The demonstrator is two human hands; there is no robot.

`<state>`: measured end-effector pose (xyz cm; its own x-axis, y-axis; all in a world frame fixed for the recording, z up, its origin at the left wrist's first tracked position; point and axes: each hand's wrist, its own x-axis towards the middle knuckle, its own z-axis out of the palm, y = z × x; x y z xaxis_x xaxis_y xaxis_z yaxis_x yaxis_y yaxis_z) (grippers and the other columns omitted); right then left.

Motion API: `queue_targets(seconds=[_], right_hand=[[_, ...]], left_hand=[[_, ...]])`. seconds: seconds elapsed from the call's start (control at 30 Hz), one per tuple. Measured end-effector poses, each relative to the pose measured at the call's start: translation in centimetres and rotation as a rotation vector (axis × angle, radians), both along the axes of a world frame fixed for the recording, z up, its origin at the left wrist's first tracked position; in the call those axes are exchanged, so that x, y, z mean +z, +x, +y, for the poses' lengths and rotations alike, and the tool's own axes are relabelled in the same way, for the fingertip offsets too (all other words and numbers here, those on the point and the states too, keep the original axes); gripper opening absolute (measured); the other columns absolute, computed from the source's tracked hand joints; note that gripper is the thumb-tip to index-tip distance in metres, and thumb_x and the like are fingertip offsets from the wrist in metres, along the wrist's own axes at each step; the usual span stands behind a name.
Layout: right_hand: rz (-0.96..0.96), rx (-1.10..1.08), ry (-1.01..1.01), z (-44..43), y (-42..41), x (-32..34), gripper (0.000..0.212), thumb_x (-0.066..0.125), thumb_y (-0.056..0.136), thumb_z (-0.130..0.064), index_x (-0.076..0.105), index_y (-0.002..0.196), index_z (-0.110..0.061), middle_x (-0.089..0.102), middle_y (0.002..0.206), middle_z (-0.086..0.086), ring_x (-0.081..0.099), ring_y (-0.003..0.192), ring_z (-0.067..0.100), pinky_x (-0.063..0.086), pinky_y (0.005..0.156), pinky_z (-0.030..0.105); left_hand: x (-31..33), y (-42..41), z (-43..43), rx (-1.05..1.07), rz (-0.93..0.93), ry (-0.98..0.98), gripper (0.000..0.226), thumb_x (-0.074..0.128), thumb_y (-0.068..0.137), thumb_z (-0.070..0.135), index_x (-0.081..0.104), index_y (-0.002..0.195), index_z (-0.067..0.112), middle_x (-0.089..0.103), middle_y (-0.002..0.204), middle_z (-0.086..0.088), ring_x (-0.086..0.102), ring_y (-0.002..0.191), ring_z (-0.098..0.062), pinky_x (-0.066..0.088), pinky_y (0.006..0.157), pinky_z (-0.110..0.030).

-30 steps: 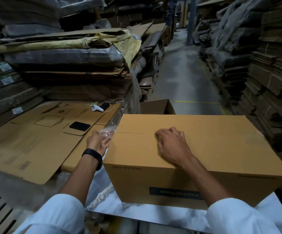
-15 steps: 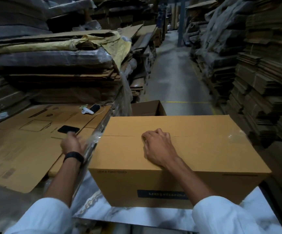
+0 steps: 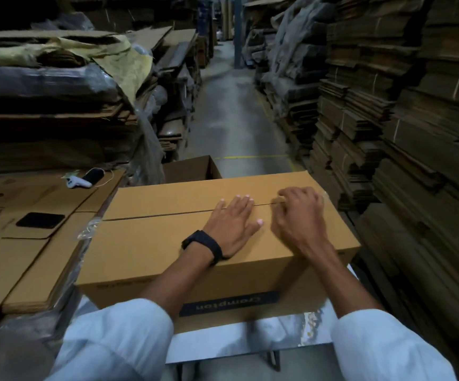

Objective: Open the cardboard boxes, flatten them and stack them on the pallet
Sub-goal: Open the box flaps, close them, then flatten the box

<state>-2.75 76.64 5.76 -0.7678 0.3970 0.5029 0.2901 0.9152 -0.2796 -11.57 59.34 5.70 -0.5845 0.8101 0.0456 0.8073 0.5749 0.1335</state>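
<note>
A closed brown cardboard box with a dark label on its near side sits on a white table in front of me. My left hand, a black band on its wrist, lies flat and open on the box top near the centre seam. My right hand is curled at the seam toward the box's right end, fingertips pinching at the tape there; what it grips is too blurred to tell. Flattened cardboard is stacked to my left beside the box.
A black phone, a white controller and a dark pouch lie on the flattened stack. An open brown box stands behind the closed one. Tall piles of flat cardboard line both sides of a grey aisle.
My left hand came off the left stack and now rests flat on the box top. My right hand slid along the seam toward the right end.
</note>
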Motion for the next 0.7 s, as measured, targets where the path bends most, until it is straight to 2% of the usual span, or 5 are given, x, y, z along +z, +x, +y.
queue_targets(seconds=[0.1,0.27,0.57,0.63,0.7], right_hand=[[0.012,-0.143,-0.074,4.3,3.2,-0.6,0.03,0.07,0.092,-0.034,0.072,0.114,-0.014,0.07,0.116,0.009,0.054,0.107,0.03,0.04,0.093,0.044],[0.014,-0.046,-0.189,5.1,4.0,-0.3,0.012,0.074,0.091,-0.02,0.079,0.091,-0.009,0.073,0.096,0.011,0.054,0.086,0.021,0.036,0.074,0.03],[-0.147,-0.086,0.159,4.4,2.5,-0.4,0.014,0.059,0.095,-0.006,0.072,0.092,-0.002,0.068,0.091,0.015,0.059,0.084,0.03,0.051,0.071,0.041],[-0.161,-0.105,0.117,4.8,2.2,-0.3,0.015,0.056,0.095,-0.006,0.068,0.086,-0.005,0.066,0.088,0.014,0.059,0.08,0.028,0.052,0.07,0.042],[-0.084,-0.154,-0.102,5.4,2.2,0.3,0.018,0.057,0.097,-0.015,0.069,0.085,-0.007,0.069,0.087,0.013,0.064,0.079,0.029,0.056,0.074,0.045]], left_hand=[[-0.6,-0.2,1.5,-0.013,0.001,-0.05,0.079,0.014,0.1,0.067,0.003,0.162,0.018,-0.002,0.17,0.002,-0.003,0.156,-0.014,0.0,0.126,-0.045],[-1.3,-0.6,1.5,-0.019,-0.026,-0.079,0.082,0.011,0.099,0.069,-0.001,0.162,0.019,-0.007,0.169,0.003,-0.006,0.155,-0.013,-0.002,0.126,-0.045],[-1.5,-0.6,1.4,-0.011,-0.033,-0.036,0.082,0.014,0.099,0.07,0.001,0.162,0.02,-0.005,0.169,0.003,-0.006,0.155,-0.013,-0.003,0.126,-0.043],[-1.4,-0.5,1.4,-0.012,-0.028,-0.031,0.082,0.015,0.099,0.07,0.002,0.162,0.02,-0.005,0.17,0.003,-0.005,0.155,-0.013,-0.003,0.126,-0.043],[-1.3,-0.5,1.4,-0.013,-0.021,-0.029,0.082,0.015,0.098,0.07,0.002,0.162,0.02,-0.004,0.17,0.003,-0.004,0.156,-0.013,-0.002,0.126,-0.043]])
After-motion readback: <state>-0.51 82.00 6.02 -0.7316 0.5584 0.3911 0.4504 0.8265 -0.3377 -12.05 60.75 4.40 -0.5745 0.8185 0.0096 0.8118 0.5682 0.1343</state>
